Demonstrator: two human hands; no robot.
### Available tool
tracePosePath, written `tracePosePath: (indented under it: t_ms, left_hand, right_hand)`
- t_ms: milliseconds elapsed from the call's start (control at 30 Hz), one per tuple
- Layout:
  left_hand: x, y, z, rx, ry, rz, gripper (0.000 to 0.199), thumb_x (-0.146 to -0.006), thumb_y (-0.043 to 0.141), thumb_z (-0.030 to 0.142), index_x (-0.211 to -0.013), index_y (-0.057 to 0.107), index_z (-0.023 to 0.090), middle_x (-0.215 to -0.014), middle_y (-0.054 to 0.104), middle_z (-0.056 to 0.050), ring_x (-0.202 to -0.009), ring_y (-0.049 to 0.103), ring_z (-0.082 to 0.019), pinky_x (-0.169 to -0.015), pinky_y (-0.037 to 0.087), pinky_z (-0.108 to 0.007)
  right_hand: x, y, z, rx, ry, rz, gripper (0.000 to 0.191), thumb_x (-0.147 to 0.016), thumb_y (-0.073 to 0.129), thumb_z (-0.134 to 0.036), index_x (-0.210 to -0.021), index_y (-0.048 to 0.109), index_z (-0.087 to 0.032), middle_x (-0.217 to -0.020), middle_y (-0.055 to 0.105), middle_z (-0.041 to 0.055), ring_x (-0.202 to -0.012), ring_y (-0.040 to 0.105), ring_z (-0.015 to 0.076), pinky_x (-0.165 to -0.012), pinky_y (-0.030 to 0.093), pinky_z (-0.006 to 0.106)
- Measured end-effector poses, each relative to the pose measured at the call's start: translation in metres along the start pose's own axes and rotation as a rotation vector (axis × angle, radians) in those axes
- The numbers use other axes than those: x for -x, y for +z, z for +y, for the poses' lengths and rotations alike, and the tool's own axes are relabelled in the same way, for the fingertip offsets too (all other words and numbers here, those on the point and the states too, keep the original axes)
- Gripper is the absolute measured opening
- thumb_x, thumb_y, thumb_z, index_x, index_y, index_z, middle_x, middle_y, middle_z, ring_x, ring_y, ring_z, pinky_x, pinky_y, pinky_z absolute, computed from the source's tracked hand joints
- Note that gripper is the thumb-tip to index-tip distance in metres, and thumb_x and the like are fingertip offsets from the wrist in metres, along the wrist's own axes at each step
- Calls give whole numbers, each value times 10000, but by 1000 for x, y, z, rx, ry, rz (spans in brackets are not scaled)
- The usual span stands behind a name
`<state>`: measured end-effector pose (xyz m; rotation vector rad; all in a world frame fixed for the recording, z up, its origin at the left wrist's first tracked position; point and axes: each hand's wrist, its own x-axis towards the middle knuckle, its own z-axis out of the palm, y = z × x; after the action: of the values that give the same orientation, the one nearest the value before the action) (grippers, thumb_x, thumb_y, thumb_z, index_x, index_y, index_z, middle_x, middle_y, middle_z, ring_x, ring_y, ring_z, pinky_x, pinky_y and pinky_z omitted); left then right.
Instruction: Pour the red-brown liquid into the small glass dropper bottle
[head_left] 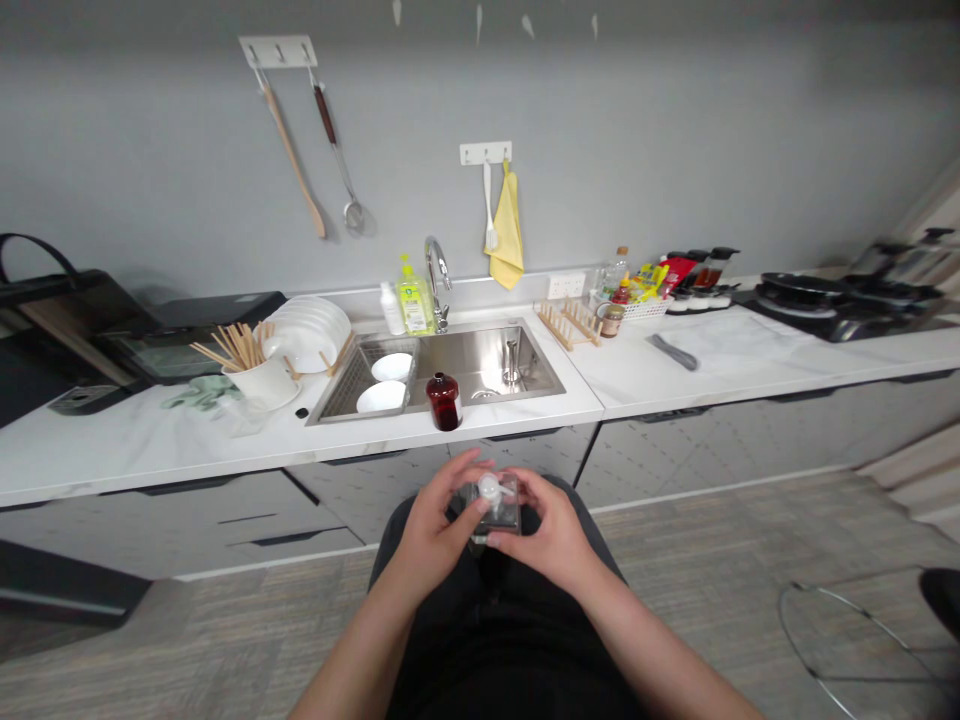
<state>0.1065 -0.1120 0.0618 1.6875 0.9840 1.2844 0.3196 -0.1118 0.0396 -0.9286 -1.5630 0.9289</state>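
Note:
Between my two hands, in front of my lap, is a clear square bottle [506,515] with a white pump top [490,487]. My left hand [444,515] is closed on its left side, the thumb close by the pump top. From the right, my right hand [546,525] grips the same bottle with curled fingers and thumb. The bottle's lower part is hidden. Ahead of my hands, at the counter's front edge by the sink, stands a dark red-brown bottle [445,405] without a pump.
White bowls [382,397] sit in a draining basket in the sink [480,350]. Left are plates [307,330] and a holder with chopsticks [262,382]. Behind the sink stands yellow-green dish soap [415,300]. A wooden rack [568,325] and condiments are at right. A wire-legged stool [840,600] stands lower right.

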Motion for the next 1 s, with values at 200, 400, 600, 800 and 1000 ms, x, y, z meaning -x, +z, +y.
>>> tracePosePath:
  t_ms: [200,400,600,800,1000]
  left_hand:
    - [-6,13,-9,15,-66,227,534,-809,996,348,-1292,805,225,-1132,851,-100,-1193,832,-319,-1119,665,-493]
    - [-10,10,-14,4,-167,166,535,-848,965,362,-1345,833,215,-1114,883,-94,-1090,867,-304,-1091,686,-493]
    - [-9,15,-22,-52,-83,201,466,-868,930,315,-1315,834,223,-1218,880,-109,-1142,851,-284,-1105,674,-449]
    - [-13,10,-31,-160,-90,208,404,-852,958,326,-1242,888,251,-1223,892,-111,-1118,864,-318,-1070,696,-482]
    - [-17,1,-21,-295,75,168,408,-962,838,278,-1370,816,278,-1307,868,-96,-1186,844,-296,-1070,685,-453]
  right_hand:
    - [-2,5,3,-41,46,-24,708,-709,1060,-364,-1343,758,-272,-1320,855,106,-1156,852,347,-1050,701,498]
    - [-7,1,21,-324,160,-137,763,-697,1084,-499,-1353,769,-272,-1303,871,96,-1152,861,335,-987,713,447]
    - [-8,1,25,-219,151,-93,739,-702,1093,-463,-1337,770,-265,-1321,853,109,-1165,839,344,-1005,698,460]
    - [-12,1,36,-234,141,-126,797,-693,1104,-515,-1373,758,-286,-1328,849,109,-1187,833,359,-1011,700,485]
    - [-29,-10,54,-204,139,-153,814,-710,1101,-504,-1408,732,-306,-1430,808,113,-1284,800,366,-1098,658,519]
